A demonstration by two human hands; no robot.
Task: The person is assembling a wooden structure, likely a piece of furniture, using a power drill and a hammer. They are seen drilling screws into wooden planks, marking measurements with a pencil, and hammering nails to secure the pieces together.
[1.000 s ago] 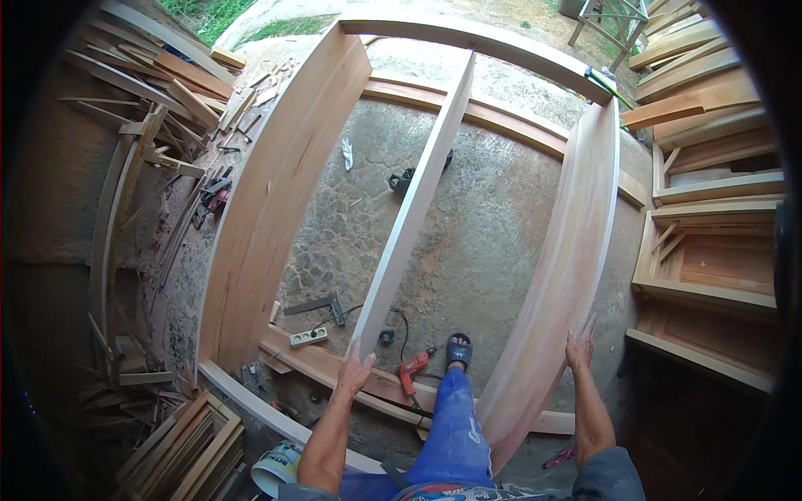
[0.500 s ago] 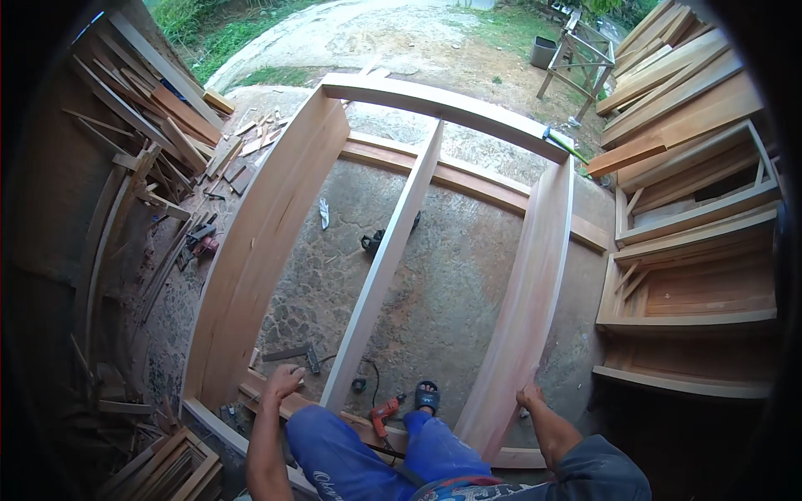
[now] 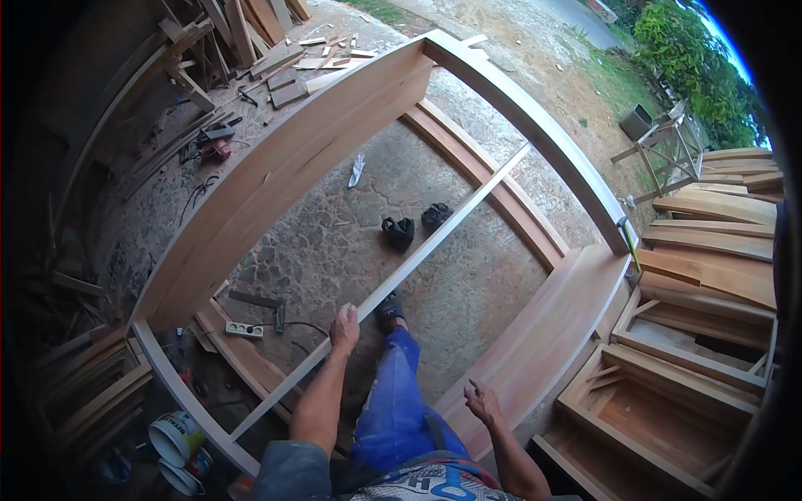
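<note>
A large wooden cabinet frame lies around me on the floor, with a wide left board (image 3: 284, 179), a wide right board (image 3: 543, 321) and a curved-looking far board (image 3: 535, 134). A narrow middle slat (image 3: 443, 236) runs between its near and far sides. My left hand (image 3: 344, 328) is closed on this slat, just left of my leg. Over the near part of the right board, my right hand (image 3: 483, 402) holds nothing, its fingers apart. A green-and-blue tool (image 3: 626, 238) sits at the far right corner; its kind is unclear.
Inside the frame lie a carpenter's square (image 3: 279, 316), a white power strip (image 3: 244, 330) and black bundles (image 3: 398, 234). Buckets (image 3: 176, 438) stand at the near left. Wood scraps (image 3: 292, 75) and a power tool (image 3: 214, 149) lie beyond the left board. Wooden drawers (image 3: 652, 409) and planks line the right.
My view has turned and shifted. My left hand has come onto the middle slat. My right hand has left the right board's edge and opened. One leg now stands further forward, beside the slat.
</note>
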